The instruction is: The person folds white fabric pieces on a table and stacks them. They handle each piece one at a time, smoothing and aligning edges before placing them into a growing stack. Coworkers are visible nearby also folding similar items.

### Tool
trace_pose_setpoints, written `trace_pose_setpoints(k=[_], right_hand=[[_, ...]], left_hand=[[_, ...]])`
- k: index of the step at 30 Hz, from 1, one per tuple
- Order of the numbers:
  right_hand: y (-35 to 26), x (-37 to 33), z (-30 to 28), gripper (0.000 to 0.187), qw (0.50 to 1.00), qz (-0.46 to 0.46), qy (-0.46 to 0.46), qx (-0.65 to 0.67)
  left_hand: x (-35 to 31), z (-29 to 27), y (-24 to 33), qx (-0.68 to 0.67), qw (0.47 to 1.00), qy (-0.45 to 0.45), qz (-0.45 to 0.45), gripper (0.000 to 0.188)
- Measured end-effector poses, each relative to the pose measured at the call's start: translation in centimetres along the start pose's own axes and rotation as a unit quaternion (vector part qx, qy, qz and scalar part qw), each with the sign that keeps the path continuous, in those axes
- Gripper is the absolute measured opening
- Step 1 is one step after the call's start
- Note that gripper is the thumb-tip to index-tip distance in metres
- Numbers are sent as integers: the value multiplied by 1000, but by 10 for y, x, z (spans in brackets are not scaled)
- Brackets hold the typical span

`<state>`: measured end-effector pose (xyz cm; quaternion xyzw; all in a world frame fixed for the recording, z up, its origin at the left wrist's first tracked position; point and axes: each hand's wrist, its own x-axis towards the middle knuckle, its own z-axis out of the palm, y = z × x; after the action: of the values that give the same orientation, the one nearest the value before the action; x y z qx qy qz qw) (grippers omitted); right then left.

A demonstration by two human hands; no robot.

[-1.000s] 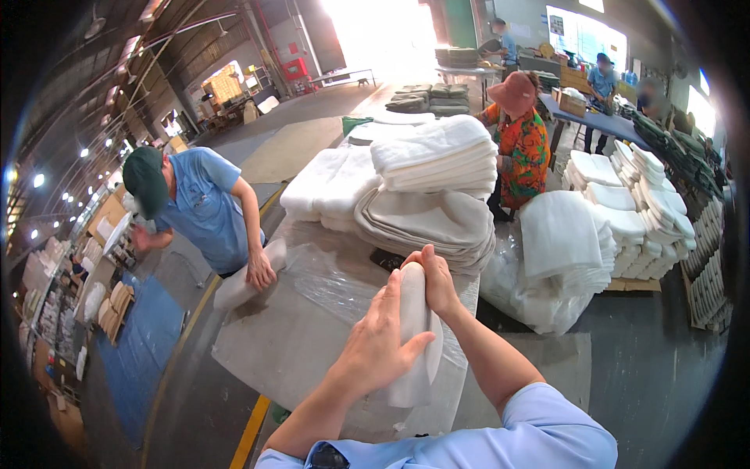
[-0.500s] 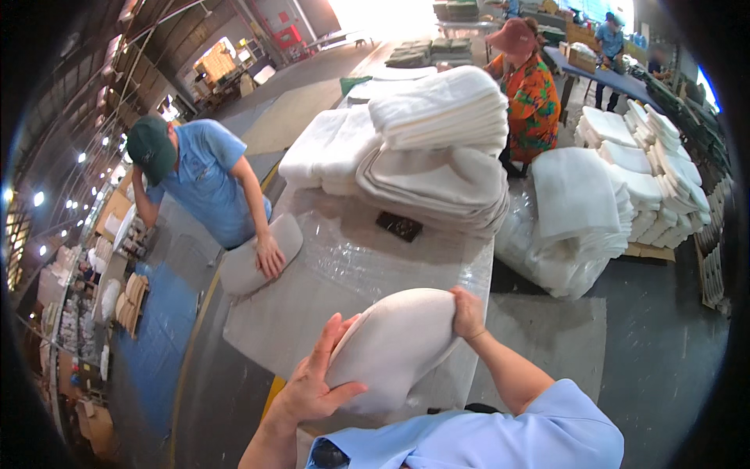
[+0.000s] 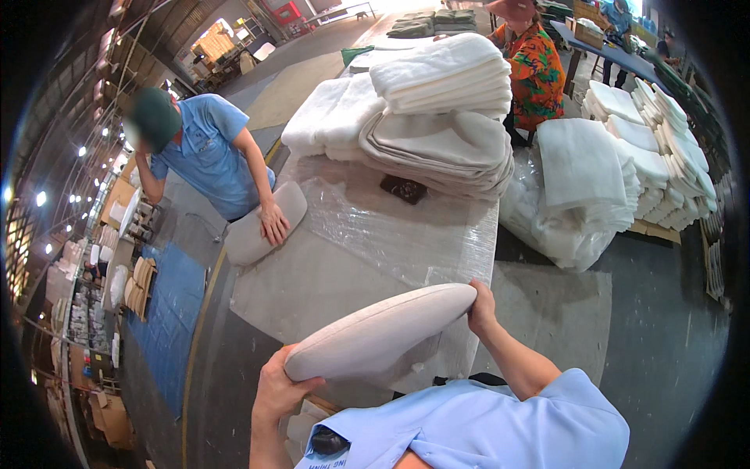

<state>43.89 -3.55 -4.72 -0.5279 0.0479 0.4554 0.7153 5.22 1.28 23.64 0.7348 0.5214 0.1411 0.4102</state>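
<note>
Pale pad (image 3: 375,332), long and rounded, is held up in front of the person's body, over the near end of the wide table (image 3: 269,301); whether any of it touches the surface cannot be told. Farther up the table, well apart from it, a stack of white pads (image 3: 437,74) rests on folded beige pieces (image 3: 437,152). The pale pad lies directly between the two hands, neither nearer: the left hand (image 3: 283,384) grips its left end, thumb along the near side, and the right hand (image 3: 482,309) clasps its right end. Its long axis slants across the body, left end closer in, right end pointing away toward the table's right edge, seamed rim uppermost.
</note>
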Motion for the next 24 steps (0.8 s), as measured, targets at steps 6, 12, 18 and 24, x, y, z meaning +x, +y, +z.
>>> trace_pose_setpoints(k=[6, 12, 18, 24], right_hand=[[-57, 10, 5, 26, 993, -107, 15, 55], [-87, 11, -23, 33, 974, -219, 47, 22], [-69, -6, -51, 32, 974, -222, 40, 0], [-49, 11, -78, 54, 978, -198, -3, -59]], left_hand=[[-1, 45, -35, -152, 987, 58, 15, 67], [24, 99, -49, -171, 981, 47, 74, 63], [45, 125, -37, 108, 988, -94, 51, 65], [62, 144, -23, 164, 978, -95, 91, 65]])
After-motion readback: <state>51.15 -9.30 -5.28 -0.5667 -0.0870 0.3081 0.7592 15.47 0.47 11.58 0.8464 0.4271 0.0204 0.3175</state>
